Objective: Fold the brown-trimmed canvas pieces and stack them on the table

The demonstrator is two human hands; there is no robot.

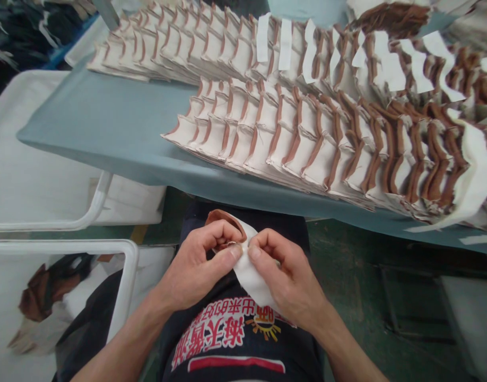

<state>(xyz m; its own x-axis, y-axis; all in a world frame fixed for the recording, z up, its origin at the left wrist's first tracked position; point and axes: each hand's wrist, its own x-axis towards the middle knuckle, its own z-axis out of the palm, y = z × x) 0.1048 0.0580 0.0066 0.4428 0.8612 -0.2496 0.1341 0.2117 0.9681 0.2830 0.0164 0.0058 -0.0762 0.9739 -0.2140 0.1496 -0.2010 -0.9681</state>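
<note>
Over my lap, a small piece of white and brown fabric [249,278] is pinched between both hands. My left hand [206,260] is closed on its brown-edged side, thumb and forefinger pressed together. Close beside it, my right hand [281,265] grips the white part, with the fingertips of both hands nearly touching. A brown folded edge [223,216] curls up above my left fingers. What lies right under the fingertips is too small to make out. Beyond my hands, overlapping rows of similar white and brown fabric pieces [283,127] lie on a table.
The table [88,116] has a blue-grey cover, its front edge just past my knees. White paper strips [285,45] lie across the back row. At left stand white plastic bins [130,265]; the nearer one holds brown and white scraps [40,297]. A dark apron [227,339] covers my lap.
</note>
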